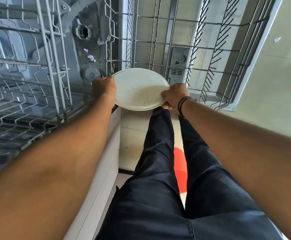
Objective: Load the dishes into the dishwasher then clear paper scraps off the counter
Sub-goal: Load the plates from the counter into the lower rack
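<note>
Plate (139,89), stiff, likely light but breakable: left hand (105,87) gripped rim at nine o'clock, right hand (175,96) pinched rim at three. Edge hold suited it.

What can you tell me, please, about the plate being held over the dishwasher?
The plate is round, pale cream and speckled, seemingly ceramic or melamine, with a shallow raised rim. It looks empty and unbroken. Tilted slightly, it hangs near the lower rack. The left hand grips its left edge and the right hand its right edge.
</note>
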### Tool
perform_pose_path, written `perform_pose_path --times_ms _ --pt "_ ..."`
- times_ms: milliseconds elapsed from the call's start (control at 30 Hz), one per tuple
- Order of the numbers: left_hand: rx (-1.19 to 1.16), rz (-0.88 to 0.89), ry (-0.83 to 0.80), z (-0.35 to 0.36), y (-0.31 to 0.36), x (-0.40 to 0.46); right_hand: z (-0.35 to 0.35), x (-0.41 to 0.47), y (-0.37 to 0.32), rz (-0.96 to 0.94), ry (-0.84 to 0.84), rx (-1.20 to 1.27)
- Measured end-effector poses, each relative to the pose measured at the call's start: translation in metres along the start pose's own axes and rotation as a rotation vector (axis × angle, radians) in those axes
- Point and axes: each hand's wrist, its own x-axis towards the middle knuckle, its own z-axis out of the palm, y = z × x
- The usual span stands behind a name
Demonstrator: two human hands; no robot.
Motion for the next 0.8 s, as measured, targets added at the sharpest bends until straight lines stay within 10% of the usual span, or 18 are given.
perform_pose_path --times_ms 800 --pt "0.029 -0.137 0.024 0.016 0.013 0.051 0.012 0.020 -0.035 -0.009 0.041 0.070"
